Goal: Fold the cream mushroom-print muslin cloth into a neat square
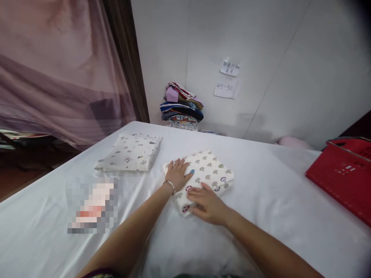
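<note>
From my remote station I saw a red basket (340, 175) with a metal handle (348, 146) at the right of the white-covered worktop (275, 208); the edge of my view cut it off, and only its outside wall faced me, so I could not tell what it held. I had a folded white cloth with mushroom prints (214, 170) at the middle of the worktop, partly covered by both hands: the left hand (178, 174) lay flat and spread on it, while the right hand (209, 204) rested loosely on its near part, fingers slightly bent, gripping nothing. Another folded printed cloth (130, 152) lay to the left. Nearer me, a pixelated patch (94, 204) blotted out whatever was there. The worktop's far edge hid the base of a fabric stack (182, 106) and most of a pink shape (294, 142).
</note>
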A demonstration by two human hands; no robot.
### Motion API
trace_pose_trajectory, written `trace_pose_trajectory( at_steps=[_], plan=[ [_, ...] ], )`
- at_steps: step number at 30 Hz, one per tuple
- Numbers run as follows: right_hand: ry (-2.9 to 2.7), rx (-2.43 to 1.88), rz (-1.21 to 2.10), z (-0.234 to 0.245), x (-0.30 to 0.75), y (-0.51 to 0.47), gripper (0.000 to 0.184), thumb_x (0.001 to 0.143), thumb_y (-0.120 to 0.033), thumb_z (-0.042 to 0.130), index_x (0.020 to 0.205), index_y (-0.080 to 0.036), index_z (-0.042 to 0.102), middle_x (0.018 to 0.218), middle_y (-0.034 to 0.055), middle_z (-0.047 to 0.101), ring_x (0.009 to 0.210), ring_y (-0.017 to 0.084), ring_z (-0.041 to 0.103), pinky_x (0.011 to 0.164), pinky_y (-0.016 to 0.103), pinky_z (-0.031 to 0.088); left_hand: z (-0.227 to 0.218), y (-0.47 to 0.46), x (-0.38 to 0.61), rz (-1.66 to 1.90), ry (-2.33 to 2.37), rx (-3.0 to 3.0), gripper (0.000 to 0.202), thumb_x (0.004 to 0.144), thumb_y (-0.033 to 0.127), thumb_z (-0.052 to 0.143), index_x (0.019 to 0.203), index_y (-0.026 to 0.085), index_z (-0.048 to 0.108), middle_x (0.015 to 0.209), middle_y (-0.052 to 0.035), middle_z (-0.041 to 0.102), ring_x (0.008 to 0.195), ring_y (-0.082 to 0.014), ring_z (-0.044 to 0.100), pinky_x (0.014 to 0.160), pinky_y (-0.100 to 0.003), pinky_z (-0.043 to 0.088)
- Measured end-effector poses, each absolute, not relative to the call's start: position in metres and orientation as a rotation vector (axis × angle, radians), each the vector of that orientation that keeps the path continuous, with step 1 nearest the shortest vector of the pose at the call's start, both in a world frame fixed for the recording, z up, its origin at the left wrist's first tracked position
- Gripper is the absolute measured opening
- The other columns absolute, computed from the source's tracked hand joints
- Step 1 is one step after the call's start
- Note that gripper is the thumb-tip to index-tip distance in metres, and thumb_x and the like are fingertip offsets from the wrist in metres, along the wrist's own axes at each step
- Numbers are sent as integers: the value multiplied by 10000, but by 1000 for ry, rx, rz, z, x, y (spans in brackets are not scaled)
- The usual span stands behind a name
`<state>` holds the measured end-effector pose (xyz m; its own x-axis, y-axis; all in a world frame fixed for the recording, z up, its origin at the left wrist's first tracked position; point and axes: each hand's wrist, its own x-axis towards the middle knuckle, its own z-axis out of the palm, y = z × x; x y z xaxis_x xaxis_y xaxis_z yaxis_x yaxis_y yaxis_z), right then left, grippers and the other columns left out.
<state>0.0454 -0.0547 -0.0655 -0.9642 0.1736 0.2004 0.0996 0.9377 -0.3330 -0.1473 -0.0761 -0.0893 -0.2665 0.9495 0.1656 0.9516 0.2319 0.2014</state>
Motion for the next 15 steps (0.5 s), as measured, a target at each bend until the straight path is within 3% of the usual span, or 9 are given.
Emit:
trace_pose_trajectory(
  at_steps=[2,7,11,13,15],
  plan=[
    [-2722,-382,434,-57,53,-30,324,901,-351,375,1162,-271,551,1202,42,565,1195,192,426,1059,444,149,-95,-76,-152,-395,-2434,-1905,553,846,526,335,1313,238,405,1433,-53,305,1338,-238,192,1090,-438,59],
    [-2647,-977,349,-77,71,30,488,873,-425,403,1289,-174,437,1402,114,329,1306,276,239,1035,483,184,-95,-76,-155,-326,-2440,-1891,549,847,529,319,1318,255,390,1441,-36,289,1344,-226,173,1092,-432,44],
    [-2602,-1095,628,-103,80,44,555,845,-489,409,1323,-206,401,1453,63,225,1332,282,153,1041,462,214,-92,-77,-152,-341,-2452,-1882,525,845,509,351,1306,264,400,1435,-25,302,1341,-226,184,1093,-433,54],
    [-2421,-1064,838,-106,83,46,533,813,-490,460,1271,-218,469,1433,48,280,1312,263,226,1038,432,250,-90,-78,-151,-376,-2444,-1871,508,842,498,372,1292,265,414,1428,-25,317,1337,-224,197,1094,-432,67],
    [-2110,-1088,1113,-106,88,52,486,806,-469,475,1213,-208,524,1348,60,422,1213,232,403,981,384,350,-89,-82,-151,-429,-2456,-1801,494,843,481,379,1275,246,430,1424,-42,323,1336,-224,199,1095,-433,81]
  ],
)
